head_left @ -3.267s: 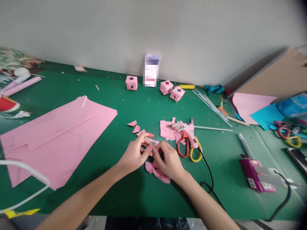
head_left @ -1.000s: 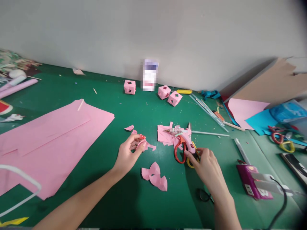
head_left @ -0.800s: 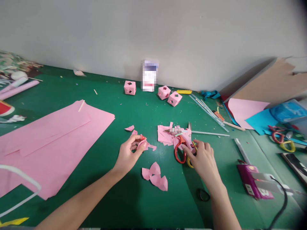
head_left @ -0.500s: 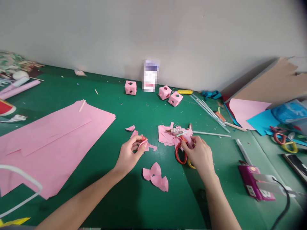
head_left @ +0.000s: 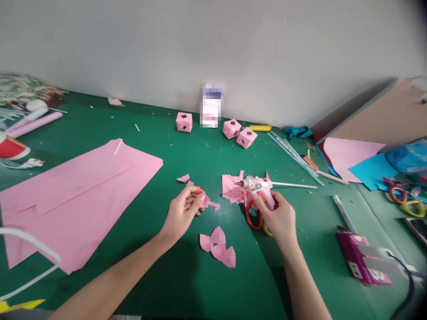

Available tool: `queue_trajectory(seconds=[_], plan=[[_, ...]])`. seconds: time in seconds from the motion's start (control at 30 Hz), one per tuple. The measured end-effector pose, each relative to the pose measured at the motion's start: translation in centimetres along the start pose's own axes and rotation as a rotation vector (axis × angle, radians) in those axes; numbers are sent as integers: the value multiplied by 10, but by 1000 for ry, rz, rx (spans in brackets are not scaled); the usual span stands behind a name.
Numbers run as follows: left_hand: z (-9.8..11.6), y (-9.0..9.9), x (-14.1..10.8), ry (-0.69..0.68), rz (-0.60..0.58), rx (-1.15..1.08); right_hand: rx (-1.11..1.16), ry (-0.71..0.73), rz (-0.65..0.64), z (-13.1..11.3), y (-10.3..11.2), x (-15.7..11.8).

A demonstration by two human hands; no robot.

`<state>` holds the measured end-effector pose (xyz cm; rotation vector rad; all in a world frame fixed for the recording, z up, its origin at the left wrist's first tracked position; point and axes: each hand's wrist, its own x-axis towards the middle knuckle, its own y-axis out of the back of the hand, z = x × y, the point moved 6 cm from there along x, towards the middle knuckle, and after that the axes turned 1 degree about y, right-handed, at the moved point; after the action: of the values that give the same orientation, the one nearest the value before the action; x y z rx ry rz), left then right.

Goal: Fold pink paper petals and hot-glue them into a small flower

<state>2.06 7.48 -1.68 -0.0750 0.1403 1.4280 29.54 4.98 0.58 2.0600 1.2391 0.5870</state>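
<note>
The right hand [head_left: 280, 217] grasps the glue gun [head_left: 266, 194] between the green worktop's [head_left: 160, 289] front and back edges, nozzle left (glue stick [head_left: 295, 185] rightward), roughly along the back edge. The left hand [head_left: 179, 212] pinches paper [head_left: 206, 202]. Grey wall [head_left: 133, 49] behind.

Upright panel [head_left: 211, 106] at wall: pixelated, content unreadable. Paper piece [head_left: 204, 201] in left hand [head_left: 182, 213]: partly covered by thumb and fingers, full shape not determinable. Glue gun [head_left: 265, 191]: lower grip hidden by right hand [head_left: 279, 218]. Scissors [head_left: 254, 217]: blades mostly under gun; yellow handle loop mostly behind right hand. Red-and-white object [head_left: 12, 146]: cut off, left edge. Black cord [head_left: 405, 271]: cropped, bottom edge. Worktop [head_left: 160, 289] specks: too small to identify.
</note>
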Motion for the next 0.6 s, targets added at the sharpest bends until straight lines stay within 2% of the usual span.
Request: queue_trajectory(seconds=[0.07,0.3,0.47,0.6], plan=[[1,0,0,-4,12,-26,-9,55,-29,-6,-5,-3],[0,3,0,1,57,-21,-43,192,-4,-18,-9,-13],[-2,6,0,53,66,82,-86,221,24,-22,-16,-20],[0,4,-1,24,54,175,-137,309,22,-29,-27,-27]])
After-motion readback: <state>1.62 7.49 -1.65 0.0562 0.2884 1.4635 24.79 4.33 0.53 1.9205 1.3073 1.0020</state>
